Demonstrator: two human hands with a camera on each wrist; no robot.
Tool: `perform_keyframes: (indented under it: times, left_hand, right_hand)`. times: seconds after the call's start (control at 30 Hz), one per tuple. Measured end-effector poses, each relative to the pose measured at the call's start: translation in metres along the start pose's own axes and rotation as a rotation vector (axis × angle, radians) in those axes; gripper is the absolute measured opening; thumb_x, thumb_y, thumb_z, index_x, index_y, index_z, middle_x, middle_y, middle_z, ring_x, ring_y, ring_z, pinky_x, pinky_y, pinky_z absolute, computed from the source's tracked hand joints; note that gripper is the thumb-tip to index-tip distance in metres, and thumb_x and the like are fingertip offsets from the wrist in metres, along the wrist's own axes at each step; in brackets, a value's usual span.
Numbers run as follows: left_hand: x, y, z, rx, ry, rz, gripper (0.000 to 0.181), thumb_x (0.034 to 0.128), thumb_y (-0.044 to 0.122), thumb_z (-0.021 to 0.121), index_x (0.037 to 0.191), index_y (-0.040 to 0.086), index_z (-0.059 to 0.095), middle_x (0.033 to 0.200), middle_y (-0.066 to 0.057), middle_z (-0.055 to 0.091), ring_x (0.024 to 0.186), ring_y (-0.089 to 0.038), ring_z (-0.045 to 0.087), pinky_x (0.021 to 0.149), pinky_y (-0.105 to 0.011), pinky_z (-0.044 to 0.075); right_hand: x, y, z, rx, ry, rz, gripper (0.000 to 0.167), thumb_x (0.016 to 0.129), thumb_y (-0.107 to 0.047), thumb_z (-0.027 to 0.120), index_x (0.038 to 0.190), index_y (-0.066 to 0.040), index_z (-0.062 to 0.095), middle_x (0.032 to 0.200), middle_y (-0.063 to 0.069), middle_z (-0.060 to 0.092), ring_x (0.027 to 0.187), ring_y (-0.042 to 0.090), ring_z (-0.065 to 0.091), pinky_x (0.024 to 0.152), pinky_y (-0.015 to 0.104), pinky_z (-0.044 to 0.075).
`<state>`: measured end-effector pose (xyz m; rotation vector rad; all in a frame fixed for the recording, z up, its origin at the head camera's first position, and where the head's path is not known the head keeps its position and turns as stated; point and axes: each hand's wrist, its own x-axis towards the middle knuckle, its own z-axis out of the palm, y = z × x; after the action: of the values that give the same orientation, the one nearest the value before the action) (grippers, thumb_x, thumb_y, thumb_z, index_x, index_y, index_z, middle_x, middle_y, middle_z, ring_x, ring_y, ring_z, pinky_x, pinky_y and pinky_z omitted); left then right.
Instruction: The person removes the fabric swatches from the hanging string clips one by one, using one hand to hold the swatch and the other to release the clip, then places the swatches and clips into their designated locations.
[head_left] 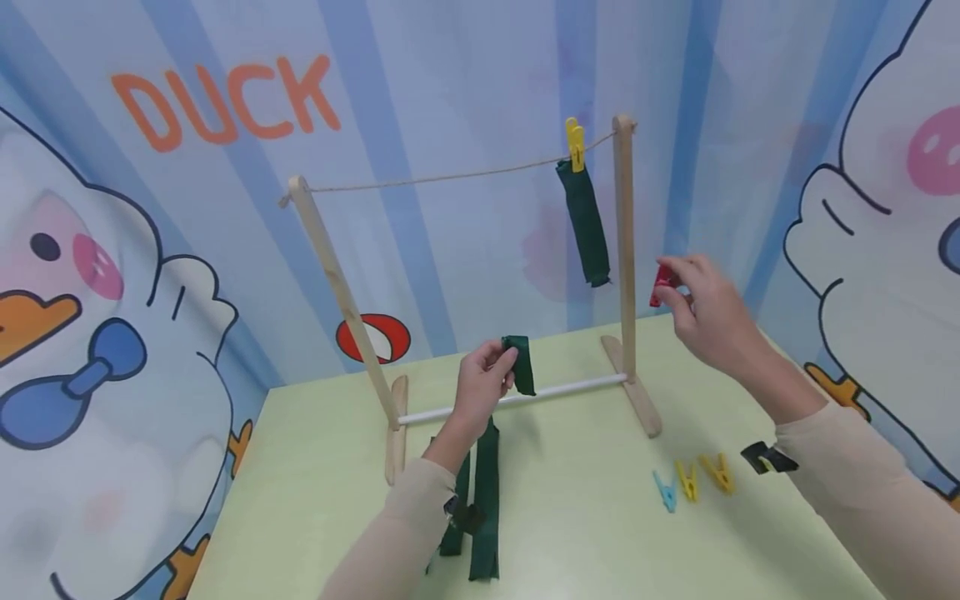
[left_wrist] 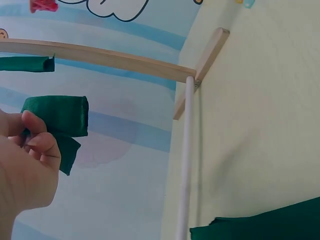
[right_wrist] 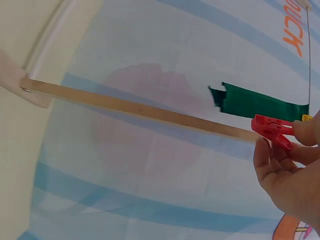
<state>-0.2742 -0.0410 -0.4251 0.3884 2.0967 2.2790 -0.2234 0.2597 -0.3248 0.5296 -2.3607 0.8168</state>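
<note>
My left hand (head_left: 483, 383) pinches a folded strip of dark green cloth (head_left: 521, 365) in front of the rack; in the left wrist view its two ends hang apart. To the right of the rack's right post, my right hand (head_left: 708, 312) holds a red clothespin (right_wrist: 274, 131) between thumb and fingers. A twine line (head_left: 450, 177) runs between the two wooden posts. Near its right end a yellow clothespin (head_left: 575, 146) grips another green strip (head_left: 585, 225), which hangs down. More green strips (head_left: 486, 500) lie on the table under my left forearm, partly hidden by it.
A light blue clothespin (head_left: 666, 492) and two yellow clothespins (head_left: 687, 481) lie on the pale table (head_left: 585, 533) at the right. The rack's wooden feet (head_left: 633, 392) are joined by a white bar (head_left: 570, 389). Behind stands a blue striped curtain (head_left: 480, 92) with duck drawings.
</note>
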Motion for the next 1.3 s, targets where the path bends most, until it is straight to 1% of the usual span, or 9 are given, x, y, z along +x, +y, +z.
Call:
perform_keyframes:
  times: [0.13,0.23,0.37,0.6,0.77,0.87,1.0,1.23,1.3]
  left_hand:
    - [-0.009,-0.009,0.0,-0.001,0.015,-0.053,0.022,0.1013,0.016,0.061,0.113,-0.002,0.063,0.08,-0.003,0.054,0.06,-0.013,0.047,0.053,-0.023,0.036]
    - [-0.014,-0.016,-0.001,0.0,0.02,-0.09,0.022,0.102,0.015,0.06,0.115,-0.002,0.063,0.079,-0.003,0.054,0.06,-0.013,0.046,0.053,-0.024,0.036]
    - [-0.019,-0.024,-0.003,0.01,0.024,-0.118,0.021,0.1017,0.017,0.06,0.114,-0.001,0.063,0.078,-0.002,0.055,0.06,-0.012,0.047,0.053,-0.024,0.036]
    - [-0.029,-0.035,-0.004,0.101,0.038,-0.137,0.021,0.1017,0.018,0.061,0.113,0.0,0.064,0.074,-0.001,0.056,0.059,-0.013,0.048,0.049,-0.022,0.034]
    - [-0.038,-0.047,-0.005,0.217,0.057,-0.178,0.017,0.1015,0.016,0.06,0.106,0.0,0.064,0.064,0.002,0.053,0.057,-0.014,0.049,0.047,-0.023,0.031]
    - [-0.042,-0.052,-0.006,0.247,0.054,-0.202,0.019,0.1007,0.017,0.061,0.105,-0.001,0.064,0.066,-0.001,0.057,0.064,-0.017,0.056,0.055,-0.026,0.036]
    - [-0.047,-0.058,-0.007,0.292,0.066,-0.236,0.025,0.0997,0.019,0.063,0.113,-0.003,0.064,0.088,-0.006,0.07,0.081,-0.018,0.063,0.074,-0.032,0.048]
    - [-0.055,-0.064,-0.008,0.334,0.096,-0.262,0.023,0.0992,0.02,0.063,0.088,0.003,0.051,0.066,0.002,0.038,0.06,-0.014,0.036,0.058,-0.031,0.034]
    - [-0.055,-0.064,-0.008,0.323,0.106,-0.26,0.02,0.0987,0.02,0.063,0.088,0.006,0.054,0.064,0.005,0.038,0.058,-0.012,0.036,0.057,-0.029,0.034]
  right_hand:
    - [-0.021,0.014,0.002,0.03,-0.037,0.068,0.039,0.102,-0.002,0.053,0.137,0.012,0.048,0.114,0.022,0.053,0.101,0.036,0.059,0.071,0.007,0.043]
    - [-0.036,0.024,0.0,0.013,-0.07,0.122,0.04,0.103,-0.004,0.05,0.139,0.013,0.046,0.119,0.025,0.052,0.104,0.039,0.058,0.078,0.029,0.055]
    - [-0.05,0.034,-0.003,-0.014,-0.099,0.182,0.043,0.104,-0.006,0.049,0.14,0.015,0.042,0.121,0.028,0.05,0.106,0.043,0.056,0.08,0.058,0.051]
    - [-0.074,0.048,-0.001,-0.089,-0.136,0.28,0.044,0.101,-0.014,0.06,0.131,0.017,0.051,0.108,0.031,0.06,0.094,0.045,0.063,0.066,0.053,0.055]
    - [-0.094,0.064,0.006,-0.137,-0.259,0.363,0.033,0.098,-0.016,0.065,0.112,0.014,0.062,0.091,0.022,0.067,0.078,0.035,0.066,0.055,0.039,0.053]
    - [-0.106,0.076,0.011,-0.163,-0.35,0.426,0.025,0.098,-0.018,0.064,0.09,0.005,0.065,0.074,0.01,0.065,0.065,0.025,0.062,0.053,0.035,0.047]
    - [-0.123,0.088,0.014,-0.184,-0.436,0.482,0.031,0.098,-0.018,0.063,0.07,-0.005,0.06,0.057,0.001,0.055,0.052,0.017,0.047,0.05,0.033,0.038]
    - [-0.14,0.097,0.017,-0.182,-0.545,0.539,0.038,0.097,-0.017,0.063,0.06,-0.008,0.057,0.05,0.0,0.05,0.049,0.015,0.042,0.051,0.031,0.033]
    - [-0.141,0.098,0.018,-0.189,-0.558,0.548,0.041,0.097,-0.017,0.063,0.057,-0.009,0.057,0.049,-0.001,0.049,0.048,0.015,0.041,0.052,0.031,0.033]
